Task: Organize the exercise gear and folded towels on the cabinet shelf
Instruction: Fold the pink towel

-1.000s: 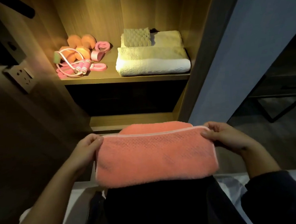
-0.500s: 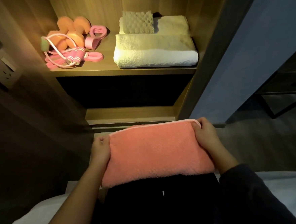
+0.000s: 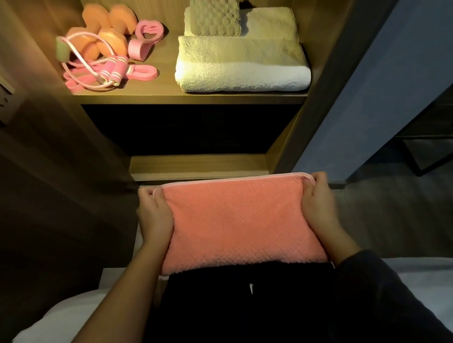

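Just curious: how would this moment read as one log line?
left hand: grips folded pink towel | right hand: grips it too | shelf: white towels, orange dumbbells

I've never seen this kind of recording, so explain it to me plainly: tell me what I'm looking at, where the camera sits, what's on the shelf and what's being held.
There is no machine here: a person works with two bare hands. The camera is worn on the person's head and looks forward and down, so the arms reach in from the bottom. The left hand and right hand each grip one end of a folded pink towel, held in front of the cabinet. On the lit shelf above, orange dumbbells, a pink skipping rope and a pink grip ring lie on the left. A stack of folded cream towels sits on the right, with a small waffle cloth on top at the back.
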